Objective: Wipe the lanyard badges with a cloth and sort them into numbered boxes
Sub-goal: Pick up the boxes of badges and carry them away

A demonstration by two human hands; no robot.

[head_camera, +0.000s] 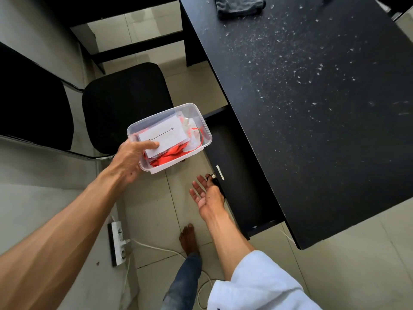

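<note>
Far left of the box, a black chair (33, 97) fills the edge of the view. A second black seat (125, 101) sits right behind the box. Down and left of the box, a white power strip (116, 242) lies on the floor (156, 209), with a white cable leading off it.

Now the left hand (128, 162), arm stretched in from the lower left. It has the box (206, 136) by the near left corner, grip clamped: thumb hooked over the rim and pressing on a paper slip (164, 136), fingers hidden underneath. The box is clear plastic, held up in the air above the tiles.

Inside, the slip lies on top with a pen mark that reads like a 1. Clear badges (190, 126) lie beneath it, and red lanyards (171, 158) are bunched along the near side.

Below the box, a bare foot (188, 238) stands on the tiles. Down and right of the box, the right hand (204, 194) is palm up, grip apart, fingers straight and spread, holding nothing. One fingertip is at a small metal knob (213, 175) on a dark cabinet door (237, 175); touching or not, can't tell.

Right of the box stretches the black counter (312, 108), speckled with pale flecks. Far up on it, well apart from the box, lies the grey cloth (239, 7).
</note>
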